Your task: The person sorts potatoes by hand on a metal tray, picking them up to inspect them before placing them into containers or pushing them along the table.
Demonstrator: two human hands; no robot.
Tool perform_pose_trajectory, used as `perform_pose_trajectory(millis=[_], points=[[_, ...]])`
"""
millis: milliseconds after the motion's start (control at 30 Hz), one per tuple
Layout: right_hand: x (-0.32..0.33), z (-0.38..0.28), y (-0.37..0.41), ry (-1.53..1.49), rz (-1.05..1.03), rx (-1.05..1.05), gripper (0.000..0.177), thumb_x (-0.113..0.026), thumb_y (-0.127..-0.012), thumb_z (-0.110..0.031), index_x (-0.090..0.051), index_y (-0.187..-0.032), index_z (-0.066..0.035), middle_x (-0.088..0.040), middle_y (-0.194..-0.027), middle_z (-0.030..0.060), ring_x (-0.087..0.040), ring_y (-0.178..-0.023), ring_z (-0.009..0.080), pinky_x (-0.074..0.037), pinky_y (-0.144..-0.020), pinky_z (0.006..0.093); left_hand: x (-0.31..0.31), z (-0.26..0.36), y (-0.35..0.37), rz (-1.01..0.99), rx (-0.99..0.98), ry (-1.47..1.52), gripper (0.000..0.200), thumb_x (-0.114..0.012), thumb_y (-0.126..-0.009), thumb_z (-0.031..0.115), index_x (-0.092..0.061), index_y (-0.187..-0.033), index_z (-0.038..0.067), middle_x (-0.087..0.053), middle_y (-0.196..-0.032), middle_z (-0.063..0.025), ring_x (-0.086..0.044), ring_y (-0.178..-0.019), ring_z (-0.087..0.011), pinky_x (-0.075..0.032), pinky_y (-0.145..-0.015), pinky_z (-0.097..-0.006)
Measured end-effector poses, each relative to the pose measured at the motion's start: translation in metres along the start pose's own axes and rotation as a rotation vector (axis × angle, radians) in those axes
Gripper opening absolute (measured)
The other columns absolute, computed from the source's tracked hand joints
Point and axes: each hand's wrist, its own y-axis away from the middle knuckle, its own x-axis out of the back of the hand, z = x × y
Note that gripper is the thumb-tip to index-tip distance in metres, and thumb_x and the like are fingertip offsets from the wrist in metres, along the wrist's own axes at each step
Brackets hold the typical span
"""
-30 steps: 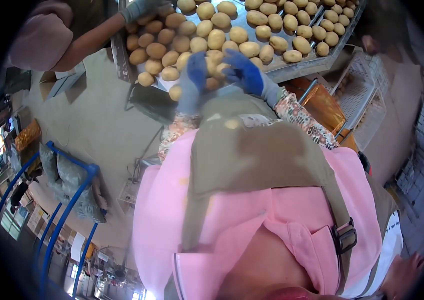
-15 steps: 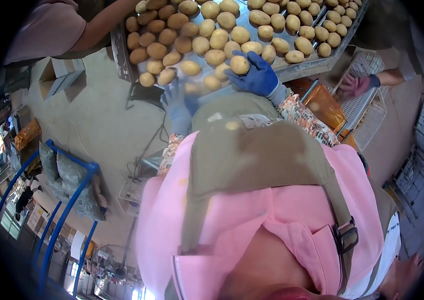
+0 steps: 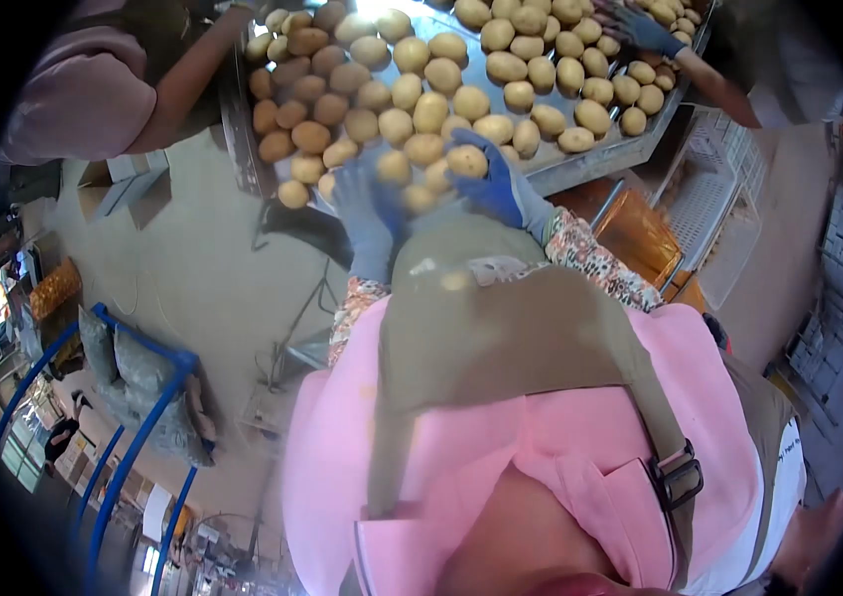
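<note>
One pale potato (image 3: 466,161) sits in the right hand (image 3: 497,189). The blue-gloved fingers are curled around its lower and right sides, so the hand is clamped on it. The potato is held at the near edge of a metal tray (image 3: 595,157), touching or just over the nearest row of the other potatoes (image 3: 412,94) heaped there.

The left hand (image 3: 366,211), also in a blue glove, is just beside it, raised against the same near edge of the tray. It is blurred, and I cannot tell whether its fingers are apart or closed on anything. Two potatoes show right next to its fingertips.

Further out, another person's bare arm (image 3: 183,79) reaches in over the far left corner of the tray. A second co-worker's gloved hand (image 3: 643,27) rests on potatoes at the far right. A white plastic crate (image 3: 704,194) and an orange box (image 3: 640,223) stand beside the tray on the right. A blue metal frame (image 3: 134,397) holding grey sacks (image 3: 139,363) stands well apart on the floor to the left.
</note>
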Motion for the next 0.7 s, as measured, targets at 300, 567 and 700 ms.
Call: perform_pose_trajectory(millis=[300,567,700], points=[[0.031,0.012,-0.003,0.464,0.256,0.155,0.061,-0.075,-0.077,-0.037,-0.054,-0.124,-0.005,-0.06,-0.115,0.0153,-0.058,-0.105,0.023,-0.047,-0.09,0.0348,-0.017,-0.001,-0.001,-0.287,-0.093,0.033,0.072,-0.06,-0.087,0.046,-0.037,-0.145,0.009,-0.028,-0.152,-0.0189,-0.019,-0.14,-0.0445,-0.015,-0.115,-0.0501],[0.024,0.047,-0.033,0.722,0.323,-0.158,0.04,-0.067,-0.079,-0.038,-0.064,-0.111,-0.014,-0.034,-0.147,0.019,-0.028,-0.136,0.0434,-0.025,-0.109,0.0552,0.046,-0.028,0.05,-0.218,0.148,-0.315,0.073,-0.054,-0.089,0.049,-0.038,-0.142,0.001,-0.03,-0.149,-0.0241,-0.023,-0.14,-0.0412,-0.02,-0.112,-0.0538],[-0.019,0.068,-0.034,0.828,-0.002,0.013,0.039,-0.056,-0.09,-0.037,-0.06,-0.121,-0.015,-0.017,-0.156,0.02,-0.002,-0.141,0.0521,-0.003,-0.109,0.0682,0.041,-0.027,0.01,0.055,0.0,-0.292,0.069,-0.061,-0.086,0.044,-0.039,-0.143,0.01,-0.037,-0.146,-0.0217,-0.032,-0.134,-0.0425,-0.027,-0.108,-0.0542]])
